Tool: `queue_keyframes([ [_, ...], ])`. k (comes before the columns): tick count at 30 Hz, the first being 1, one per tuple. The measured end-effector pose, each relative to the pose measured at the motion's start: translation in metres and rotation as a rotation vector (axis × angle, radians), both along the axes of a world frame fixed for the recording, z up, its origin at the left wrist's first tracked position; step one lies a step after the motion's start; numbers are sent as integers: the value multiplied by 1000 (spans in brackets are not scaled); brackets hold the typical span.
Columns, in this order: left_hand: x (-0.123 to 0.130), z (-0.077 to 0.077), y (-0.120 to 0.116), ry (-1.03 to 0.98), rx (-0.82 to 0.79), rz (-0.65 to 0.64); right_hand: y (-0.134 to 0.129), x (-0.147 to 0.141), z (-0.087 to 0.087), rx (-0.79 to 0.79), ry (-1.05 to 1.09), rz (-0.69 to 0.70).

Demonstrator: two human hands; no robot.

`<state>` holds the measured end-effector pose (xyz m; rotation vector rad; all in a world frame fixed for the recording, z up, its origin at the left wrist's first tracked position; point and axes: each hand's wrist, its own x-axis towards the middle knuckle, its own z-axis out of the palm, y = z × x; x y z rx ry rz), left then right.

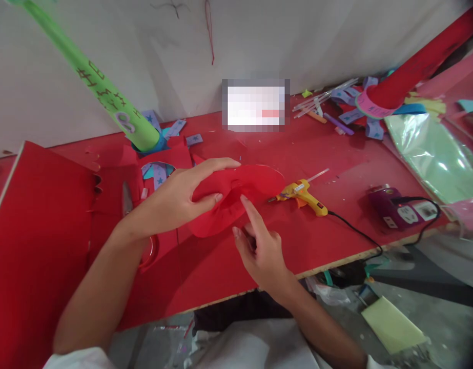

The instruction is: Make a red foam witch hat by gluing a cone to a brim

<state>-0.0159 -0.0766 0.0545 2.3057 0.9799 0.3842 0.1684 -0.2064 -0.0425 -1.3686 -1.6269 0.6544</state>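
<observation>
A round red piece (pixel 255 179) with a sunken, creased middle lies at the centre of the red table. My left hand (pixel 182 192) grips its left side, fingers over the far edge and thumb on the inner surface. The index finger of my right hand (pixel 261 246) is stretched out and touches the piece near its middle; the thumb is apart and the other fingers are curled, with nothing held. Just right of the piece, a yellow glue gun (pixel 307 197) rests with a clear stick in its back. Scissors (pixel 126 200) lie partly hidden behind my left forearm.
On the red table (pixel 221 277) stand a green cone (pixel 121 107) at the back left and a red cone (pixel 405 77) at the back right. A purple power block (pixel 397 210) with a black cord, plastic packs (pixel 432 148) and a red board (pixel 40 246) flank the work.
</observation>
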Motion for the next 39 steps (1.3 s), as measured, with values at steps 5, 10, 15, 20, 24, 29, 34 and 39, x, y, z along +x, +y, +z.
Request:
queue_keyframes([
  [5,1,1,-2,-5,2,-16,4,-1,0,32,-5,-8],
  [10,0,-1,-1,-33,23,-32,5,-2,1,42,8,-30],
  [15,1,0,-1,-26,14,-29,4,-1,2,21,9,-35],
  [20,0,1,-2,-28,6,-27,5,-1,3,14,15,-43],
  [24,-2,0,-2,-28,13,-9,4,-1,2,28,34,-55],
  [29,-2,0,-2,-18,3,-2,2,-1,0,31,56,-62],
  [34,-1,0,-2,-14,-4,-6,3,-1,0,7,88,-65],
  [39,1,2,-3,-6,-6,-2,5,-1,4,7,93,-76],
])
